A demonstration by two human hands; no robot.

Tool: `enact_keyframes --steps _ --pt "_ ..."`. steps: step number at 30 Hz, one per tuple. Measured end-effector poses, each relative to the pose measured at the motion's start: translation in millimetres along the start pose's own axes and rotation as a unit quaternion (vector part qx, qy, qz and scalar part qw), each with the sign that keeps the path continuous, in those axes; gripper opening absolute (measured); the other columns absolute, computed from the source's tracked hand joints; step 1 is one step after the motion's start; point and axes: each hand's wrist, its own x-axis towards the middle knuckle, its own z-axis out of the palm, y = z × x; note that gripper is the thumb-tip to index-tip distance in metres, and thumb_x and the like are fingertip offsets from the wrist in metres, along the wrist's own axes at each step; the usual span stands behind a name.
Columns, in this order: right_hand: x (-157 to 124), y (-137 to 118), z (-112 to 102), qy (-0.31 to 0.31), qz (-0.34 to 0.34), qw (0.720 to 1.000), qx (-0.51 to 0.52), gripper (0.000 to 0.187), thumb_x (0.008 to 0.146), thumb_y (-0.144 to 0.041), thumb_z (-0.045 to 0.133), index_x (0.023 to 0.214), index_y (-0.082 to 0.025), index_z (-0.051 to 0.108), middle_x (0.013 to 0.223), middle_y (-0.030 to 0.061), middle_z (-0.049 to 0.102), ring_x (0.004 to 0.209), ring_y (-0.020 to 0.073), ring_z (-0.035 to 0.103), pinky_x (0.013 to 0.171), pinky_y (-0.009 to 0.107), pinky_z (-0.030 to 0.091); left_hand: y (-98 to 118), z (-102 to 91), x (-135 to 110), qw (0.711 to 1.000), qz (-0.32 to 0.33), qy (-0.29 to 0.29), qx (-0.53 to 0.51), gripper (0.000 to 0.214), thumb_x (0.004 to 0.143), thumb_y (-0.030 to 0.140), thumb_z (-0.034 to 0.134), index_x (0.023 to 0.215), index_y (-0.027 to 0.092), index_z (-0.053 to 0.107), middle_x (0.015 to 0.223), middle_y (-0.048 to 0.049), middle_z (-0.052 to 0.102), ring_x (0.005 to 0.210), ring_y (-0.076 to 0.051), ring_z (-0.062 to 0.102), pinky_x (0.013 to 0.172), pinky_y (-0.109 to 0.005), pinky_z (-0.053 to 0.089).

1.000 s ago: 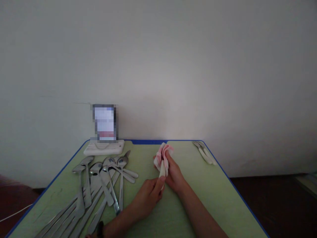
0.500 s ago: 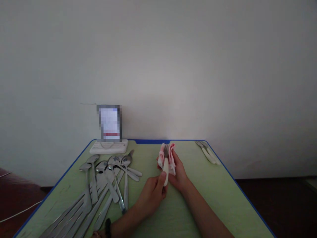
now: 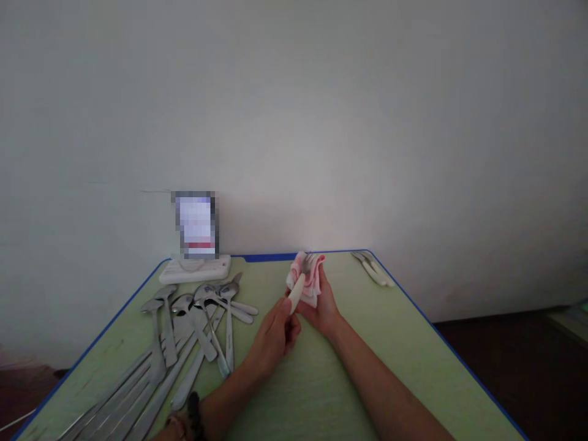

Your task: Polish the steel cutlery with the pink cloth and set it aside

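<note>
The left hand (image 3: 275,331) grips a white-handled metal fork (image 3: 298,290) low, leaving its tines free amid the folded pink-and-white cloth (image 3: 316,283) — held, seemingly from beneath, by the right hand (image 3: 325,309).

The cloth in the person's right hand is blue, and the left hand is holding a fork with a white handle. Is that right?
Not quite: the cloth isn't blue. The head view shows that it is pink and white. The rest is right: it is in the right hand, and the left hand is holding the white-handled fork.
</note>
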Motion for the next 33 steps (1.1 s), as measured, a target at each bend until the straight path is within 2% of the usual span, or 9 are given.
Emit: enact_keyframes --steps 4,7,9,13,15,18,22,29,33 --pt "2 -1 -5 0.017 -0.034 0.999 0.013 0.044 0.075 -0.061 0.045 0.085 -0.021 0.063 0.071 0.0007 0.066 0.061 0.0148 0.058 0.057 0.028 0.045 3 0.8 -1 0.998 -0.029 0.027 -0.053 0.035 0.08 0.053 0.035 0.079 0.018 0.042 0.057 0.0072 0.044 0.034 -0.003 0.032 0.032 -0.014 0.019" --pt "6 -3 -6 0.021 -0.037 0.999 0.034 0.039 0.077 -0.055 0.047 0.086 -0.02 0.062 0.075 0.0014 0.067 0.067 0.0141 0.059 0.059 0.025 0.046 4 1.7 2 0.996 0.001 0.057 -0.064 0.036 0.08 0.052 0.037 0.102 0.023 0.037 0.064 0.0079 0.047 0.031 -0.002 0.032 0.029 -0.013 0.018" --pt "7 -3 -5 -0.001 -0.021 1.0 0.02 0.037 0.079 -0.052 0.047 0.089 -0.019 0.06 0.073 0.0009 0.066 0.061 0.0126 0.059 0.053 0.023 0.045 3 2.9 4 0.996 0.029 0.068 -0.049 0.039 0.08 0.054 0.038 0.107 0.026 0.033 0.067 0.008 0.048 0.029 -0.001 0.031 0.028 -0.013 0.018" --pt "5 -2 -5 -0.059 0.071 0.994 -0.058 0.039 0.081 -0.052 0.044 0.095 -0.018 0.056 0.06 -0.0013 0.061 0.039 0.0103 0.05 0.031 0.019 0.033 2 5.2 4 0.998 0.037 0.046 -0.032 0.039 0.079 0.053 0.041 0.105 0.025 0.036 0.066 0.0081 0.048 0.031 -0.001 0.032 0.029 -0.012 0.02" --pt "4 -1 -6 -0.054 0.088 0.991 -0.087 0.038 0.082 -0.05 0.043 0.09 -0.015 0.056 0.052 -0.0019 0.058 0.034 0.0102 0.047 0.029 0.019 0.031 2 5.0 4 0.998 0.016 0.033 -0.055 0.037 0.079 0.053 0.041 0.103 0.024 0.037 0.066 0.0074 0.049 0.031 -0.001 0.035 0.029 -0.011 0.02" --pt "3 1 -6 -0.019 0.069 0.992 -0.102 0.033 0.084 -0.043 0.04 0.079 -0.014 0.054 0.048 -0.0008 0.056 0.034 0.011 0.047 0.03 0.02 0.033 2 2.5 9 0.993 -0.017 0.039 -0.111 0.035 0.079 0.054 0.037 0.098 0.025 0.037 0.066 0.007 0.05 0.03 -0.003 0.037 0.027 -0.012 0.019" --pt "6 2 -8 -0.004 0.062 0.995 -0.083 0.028 0.083 -0.037 0.039 0.08 -0.014 0.055 0.051 0.0005 0.058 0.036 0.012 0.047 0.033 0.021 0.035 1 -0.8 14 0.987 -0.033 0.051 -0.15 0.032 0.076 0.052 0.042 0.094 0.027 0.035 0.064 0.0079 0.05 0.029 -0.005 0.039 0.025 -0.013 0.022" --pt "6 -3 -6 0.023 -0.006 1.0 0.02 0.035 0.078 -0.053 0.046 0.075 -0.02 0.056 0.059 -0.001 0.06 0.048 0.0121 0.05 0.044 0.023 0.039 6 -4.2 11 0.981 -0.054 -0.072 -0.171 0.036 0.079 0.058 0.03 0.085 0.023 0.036 0.059 0.0039 0.056 0.032 -0.006 0.041 0.027 -0.012 0.023" --pt "6 -4 -5 0.023 -0.018 0.999 0.019 0.033 0.078 -0.05 0.047 0.073 -0.019 0.057 0.058 -0.0007 0.06 0.05 0.0129 0.052 0.047 0.024 0.041 9 -4.2 9 0.981 -0.051 -0.066 -0.174 0.032 0.08 0.054 0.034 0.082 0.022 0.036 0.059 0.0035 0.057 0.031 -0.005 0.041 0.028 -0.013 0.023"
